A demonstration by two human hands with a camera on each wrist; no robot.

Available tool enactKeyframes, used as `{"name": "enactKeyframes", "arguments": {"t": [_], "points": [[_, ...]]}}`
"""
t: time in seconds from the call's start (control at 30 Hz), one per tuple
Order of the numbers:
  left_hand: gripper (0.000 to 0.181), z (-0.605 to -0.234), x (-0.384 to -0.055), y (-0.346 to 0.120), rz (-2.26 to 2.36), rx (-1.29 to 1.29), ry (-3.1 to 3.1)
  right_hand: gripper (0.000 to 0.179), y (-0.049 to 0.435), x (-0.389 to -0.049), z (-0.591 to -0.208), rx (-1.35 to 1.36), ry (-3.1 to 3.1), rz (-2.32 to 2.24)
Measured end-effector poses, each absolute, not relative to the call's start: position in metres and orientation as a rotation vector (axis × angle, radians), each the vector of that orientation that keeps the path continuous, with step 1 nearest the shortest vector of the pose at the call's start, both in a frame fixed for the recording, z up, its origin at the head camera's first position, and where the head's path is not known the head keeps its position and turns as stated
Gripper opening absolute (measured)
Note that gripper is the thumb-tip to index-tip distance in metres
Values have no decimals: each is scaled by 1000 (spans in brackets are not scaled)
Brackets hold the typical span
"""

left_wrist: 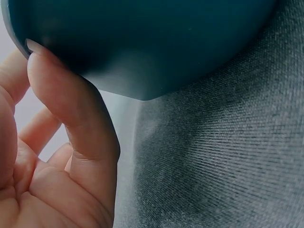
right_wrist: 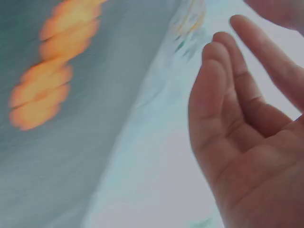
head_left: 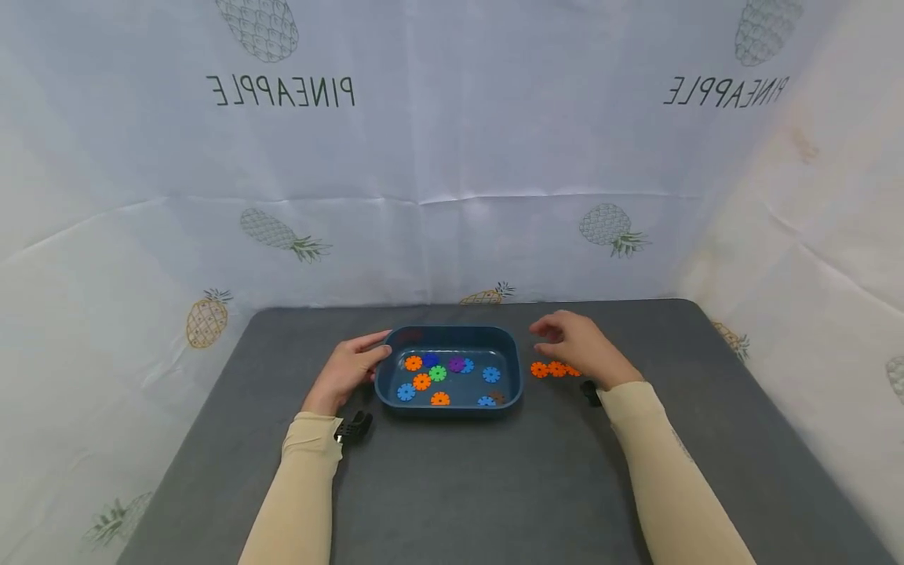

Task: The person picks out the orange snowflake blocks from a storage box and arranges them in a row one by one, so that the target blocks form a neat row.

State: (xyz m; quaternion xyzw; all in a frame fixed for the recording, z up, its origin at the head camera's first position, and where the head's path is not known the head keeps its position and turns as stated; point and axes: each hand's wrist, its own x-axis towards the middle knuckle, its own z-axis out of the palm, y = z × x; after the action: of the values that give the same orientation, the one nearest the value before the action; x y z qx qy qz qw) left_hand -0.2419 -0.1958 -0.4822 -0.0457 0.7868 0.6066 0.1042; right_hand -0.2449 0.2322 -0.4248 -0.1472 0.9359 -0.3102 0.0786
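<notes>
A dark blue oblong tray (head_left: 462,392) on the table holds several small flower-shaped discs in orange, blue, purple and green, such as the green disc (head_left: 438,373). My left hand (head_left: 346,373) grips its left end, the thumb (left_wrist: 66,95) laid against the rim and the other fingers behind it. To the right of the tray is a row of orange flower discs (head_left: 557,369), partly covered by the right hand in the head view. My right hand (head_left: 582,345) is over this row, its fingers loosely bent with nothing between them; the row (right_wrist: 42,95) is blurred in the right wrist view.
The dark grey table (head_left: 452,486) has rounded far corners. Behind it and along both sides hangs a white cloth (head_left: 452,157) printed with pineapples. A black band (head_left: 355,428) is on the left wrist.
</notes>
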Motion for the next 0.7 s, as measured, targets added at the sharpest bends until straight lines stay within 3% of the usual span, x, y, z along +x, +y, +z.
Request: {"name": "enactKeyframes", "arguments": {"t": [0.27,0.7], "points": [[48,-484,-243,-200,1812,-137,2311,32,151,-266,-396,-842,2661,-627],[46,-482,-243,-199,1833,-118,2305,35,70,-260,-406,-1161,2411,-218]]}}
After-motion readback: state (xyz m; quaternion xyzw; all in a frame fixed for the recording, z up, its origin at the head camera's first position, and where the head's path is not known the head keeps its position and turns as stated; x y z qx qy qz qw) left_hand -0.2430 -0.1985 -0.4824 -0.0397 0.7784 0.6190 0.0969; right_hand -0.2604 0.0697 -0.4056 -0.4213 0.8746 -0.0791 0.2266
